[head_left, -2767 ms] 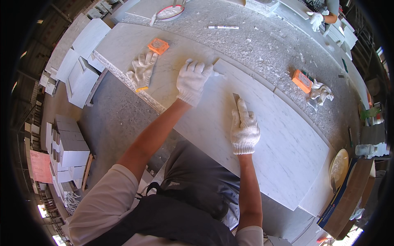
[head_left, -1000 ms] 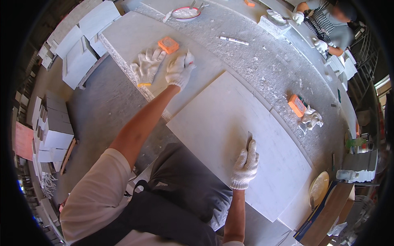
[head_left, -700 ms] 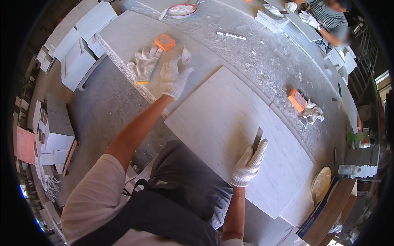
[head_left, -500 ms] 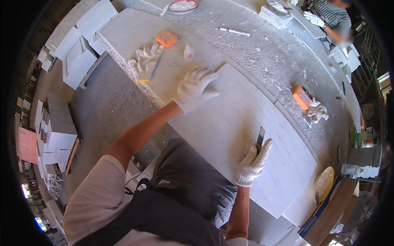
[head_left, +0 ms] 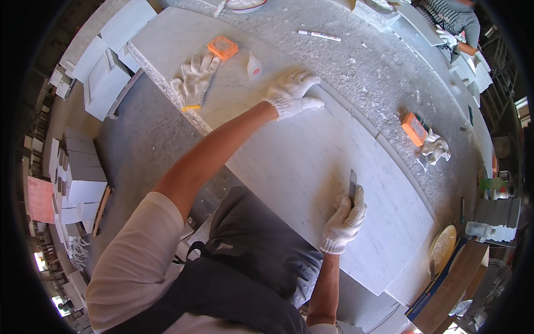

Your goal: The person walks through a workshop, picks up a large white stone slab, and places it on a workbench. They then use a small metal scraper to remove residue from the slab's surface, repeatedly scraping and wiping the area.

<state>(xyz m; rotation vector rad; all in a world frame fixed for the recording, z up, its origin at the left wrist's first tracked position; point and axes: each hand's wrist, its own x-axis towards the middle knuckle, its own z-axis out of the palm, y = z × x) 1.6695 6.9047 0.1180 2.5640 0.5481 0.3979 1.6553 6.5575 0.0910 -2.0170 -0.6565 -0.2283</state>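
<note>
- Two gloved hands are working on the pale marble slab, which is lying flat on the worktop right in front of the person.
- The left hand is now resting on the slab's far left part with its fingers spread open, gripping nothing; a moment ago it was reaching farther left, toward the loose glove, so it looks to be steadying the slab again.
- The right hand is staying at the near right part of the slab, fingers clenched around a thin flat blade that is pointing away from the person; it seems ready for scraping.
- An orange square block is sitting just beyond the loose glove, with a small white bottle to its right.
- Another orange block is lying far right beside a crumpled glove.
- A pink sheet is showing at the far left edge.
</note>
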